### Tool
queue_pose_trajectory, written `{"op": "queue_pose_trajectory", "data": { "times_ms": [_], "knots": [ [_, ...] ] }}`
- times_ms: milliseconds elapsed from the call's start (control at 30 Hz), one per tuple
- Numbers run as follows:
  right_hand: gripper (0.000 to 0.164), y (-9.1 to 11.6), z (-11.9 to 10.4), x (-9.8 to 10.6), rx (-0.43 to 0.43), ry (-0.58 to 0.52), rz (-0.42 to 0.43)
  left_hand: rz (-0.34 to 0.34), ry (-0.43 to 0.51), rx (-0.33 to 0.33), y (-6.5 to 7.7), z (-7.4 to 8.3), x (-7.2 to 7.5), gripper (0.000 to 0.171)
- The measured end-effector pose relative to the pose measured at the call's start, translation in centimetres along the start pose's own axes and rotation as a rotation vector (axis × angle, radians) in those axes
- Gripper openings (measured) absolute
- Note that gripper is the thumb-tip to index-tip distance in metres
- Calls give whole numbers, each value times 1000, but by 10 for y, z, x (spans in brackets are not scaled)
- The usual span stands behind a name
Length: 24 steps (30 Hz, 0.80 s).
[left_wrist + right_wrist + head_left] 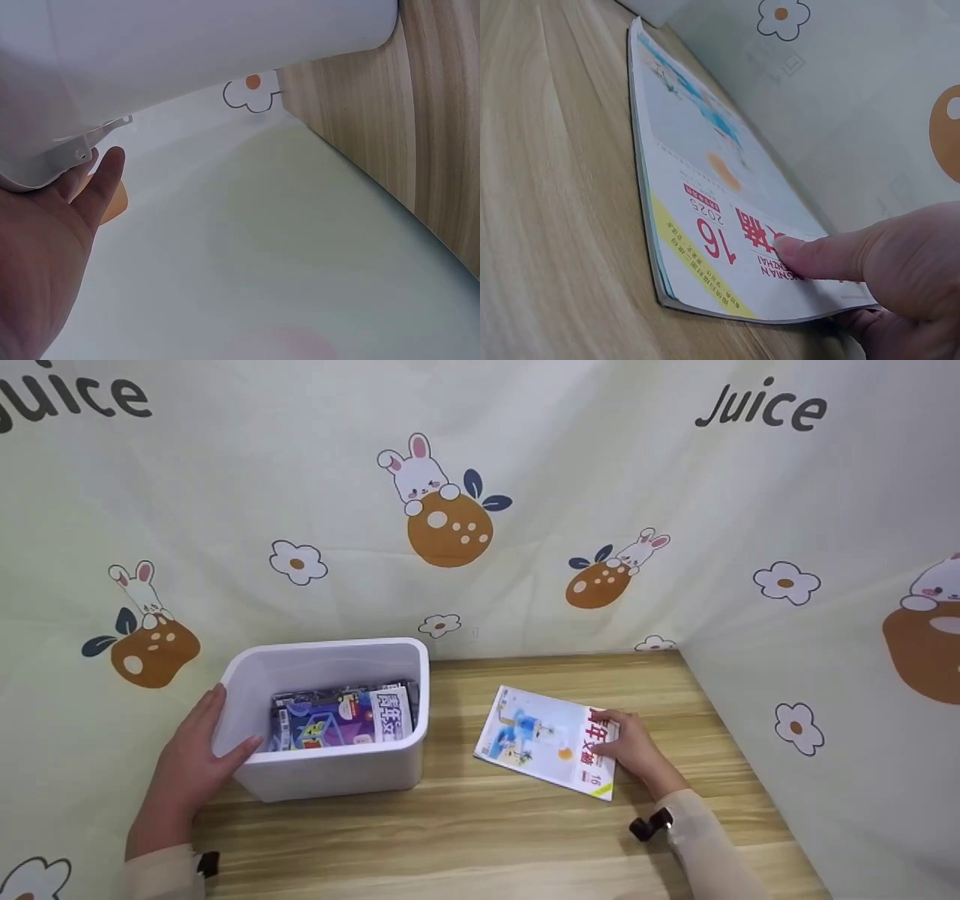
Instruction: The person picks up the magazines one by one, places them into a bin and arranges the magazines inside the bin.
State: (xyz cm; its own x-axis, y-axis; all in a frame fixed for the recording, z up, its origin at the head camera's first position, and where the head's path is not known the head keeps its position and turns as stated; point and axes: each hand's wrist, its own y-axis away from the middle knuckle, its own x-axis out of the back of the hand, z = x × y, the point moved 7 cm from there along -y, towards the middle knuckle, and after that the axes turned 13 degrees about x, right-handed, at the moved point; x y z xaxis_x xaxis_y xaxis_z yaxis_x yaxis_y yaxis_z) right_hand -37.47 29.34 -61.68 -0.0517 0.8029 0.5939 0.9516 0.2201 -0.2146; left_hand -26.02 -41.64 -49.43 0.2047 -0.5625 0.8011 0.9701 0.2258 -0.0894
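Observation:
A white plastic bin (337,771) stands on the wooden table at the left, with several magazines (345,720) lying inside. My left hand (196,757) grips the bin's left rim, thumb over the front corner and fingers along the outside; the left wrist view shows the hand (45,255) under the rim's edge. To the right of the bin is a white magazine (536,742) with red lettering and a blue picture. My right hand (634,746) pinches its right edge, thumb (825,255) on the cover and fingers beneath. That edge appears slightly raised in the right wrist view.
The wood-grain table (450,840) runs up to a pale cloth backdrop (525,457) printed with rabbits, oranges and flowers. The cloth encloses the back and both sides. Dark straps or clips (651,825) sit at the wrists over beige sleeves.

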Motion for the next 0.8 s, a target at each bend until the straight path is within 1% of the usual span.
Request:
{"op": "queue_pose_trajectory", "data": {
  "times_ms": [133, 267, 433, 567, 667, 800],
  "knots": [
    [55, -1, 3, -2, -18, -90, -14, 0, 3, 13, 1, 0, 0, 111],
    [55, -2, 7, -1, -35, -175, -14, -7, 6, 18, 1, 2, -1, 112],
    [51, -6, 5, 0, -21, -307, 17, -9, 11, 23, 1, 3, -1, 112],
    [49, -7, 4, 0, -41, -385, 57, -9, 14, 30, 2, 2, -1, 111],
    [51, -7, 6, -2, -62, -410, 63, -9, 15, 31, 3, 1, 0, 111],
    [54, -7, 6, -4, -61, -397, 51, -10, 16, 28, 3, 3, 1, 111]
  ]
}}
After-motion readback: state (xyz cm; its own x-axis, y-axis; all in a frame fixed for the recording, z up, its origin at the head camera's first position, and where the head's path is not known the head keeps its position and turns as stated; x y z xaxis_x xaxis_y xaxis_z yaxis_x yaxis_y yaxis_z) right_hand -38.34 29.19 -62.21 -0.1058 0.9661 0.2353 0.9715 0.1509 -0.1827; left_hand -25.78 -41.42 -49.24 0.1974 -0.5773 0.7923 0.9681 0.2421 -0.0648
